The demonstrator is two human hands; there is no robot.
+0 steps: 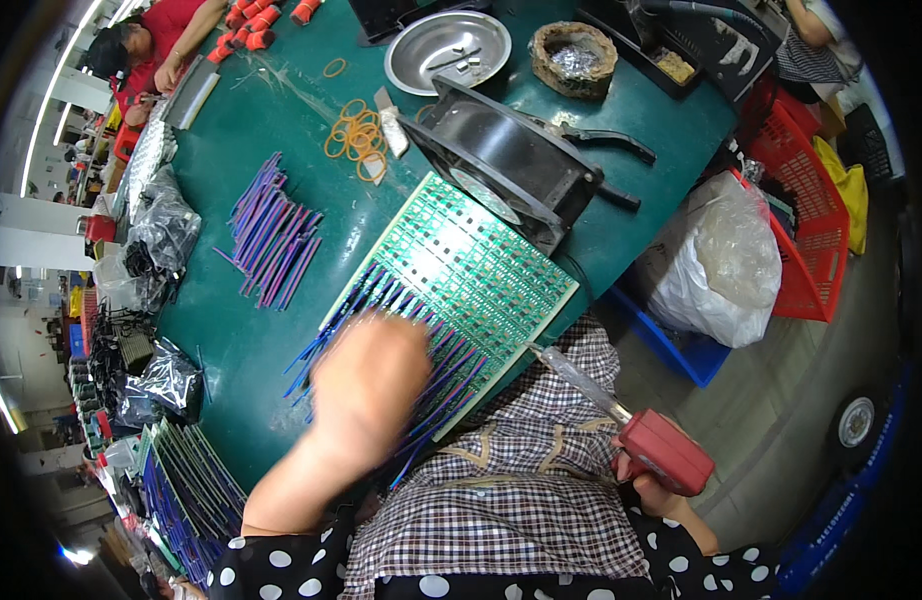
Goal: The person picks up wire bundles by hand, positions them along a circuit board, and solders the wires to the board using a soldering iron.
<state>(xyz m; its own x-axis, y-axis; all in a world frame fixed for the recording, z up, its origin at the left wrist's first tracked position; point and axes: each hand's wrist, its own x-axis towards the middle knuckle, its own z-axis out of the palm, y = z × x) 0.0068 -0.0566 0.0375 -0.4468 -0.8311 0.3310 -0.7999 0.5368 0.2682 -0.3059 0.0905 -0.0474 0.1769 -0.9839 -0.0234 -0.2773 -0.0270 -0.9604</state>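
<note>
**Left hand on the wired board, right hand gripping the red iron**

I see the green circuit board panel lying tilted on the tabletop, with rows of blue and purple wire strips laid across its near edge. My left hand rests right on those strips, at the board's lower left corner. It is blurred, so I cannot tell whether its fingers are pinching a strip or just pressing flat.

My right hand sits well to the right of the board, off the tabletop and over my lap. It is clenched around the handle of a red pistol-shaped soldering iron, whose long metal tip points up and left toward the board's near right edge, stopping just short of it.

Past the left hand, the board's far end leans against a black box fan. Up and left of that hand lies a loose heap of purple and blue strips, apart from the board. Beyond the heap are orange rubber bands, then a round metal dish. Low to the left of my left hand stands a stack of more green boards. Far right of the right hand sit a white plastic bag and a red basket.
</note>
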